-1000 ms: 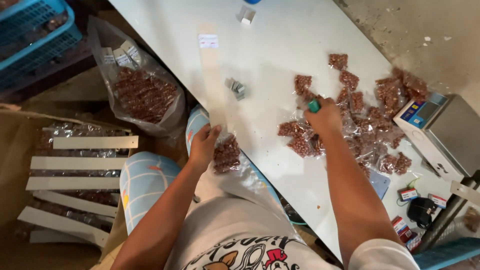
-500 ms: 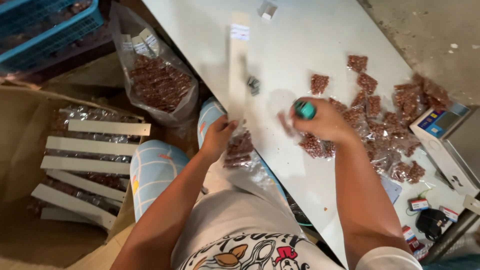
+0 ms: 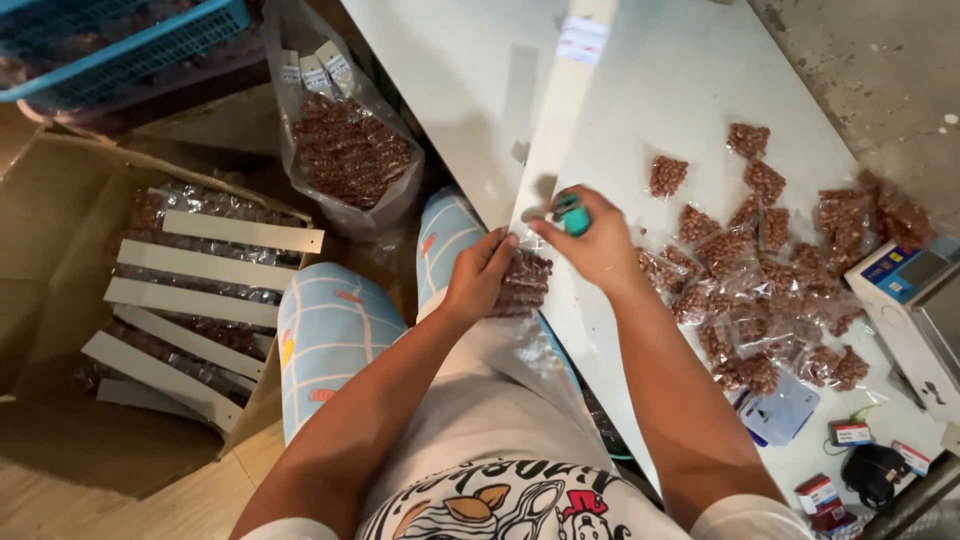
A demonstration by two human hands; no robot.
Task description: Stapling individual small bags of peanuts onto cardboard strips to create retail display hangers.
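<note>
Two hands are meeting at the near edge of the white table (image 3: 690, 90); the left hand (image 3: 480, 275) is pinching a small clear packet of brown nuts (image 3: 523, 282) between thumb and fingers, holding it right at the table edge, above the person's lap; the right hand (image 3: 592, 245) is curled tight around a small teal stapler-like tool (image 3: 572, 214), with its fingertips reaching over to the top of that same packet, so both hands are pretty much touching there. A long pale strip (image 3: 560, 110) is running from the hands up across the table, with a little label (image 3: 582, 40) sitting on it near the far end.

Loads more filled packets (image 3: 770, 270) are lying scattered on the table to the right of the right hand, some overlapping; a small scale (image 3: 905, 285) with a blue panel is sitting just past them at the right edge, and a few small boxes (image 3: 830, 470) and a dark gadget (image 3: 872, 468) are lying near the table's near corner.

Off to the left, a big plastic bag (image 3: 345, 150) of loose brown nuts is standing on the floor next to the person's knee; a cardboard box (image 3: 60, 210) further left is holding rows of packets fixed on white strips (image 3: 210, 265); a blue crate (image 3: 130, 40) is peeking in at the top left corner.
</note>
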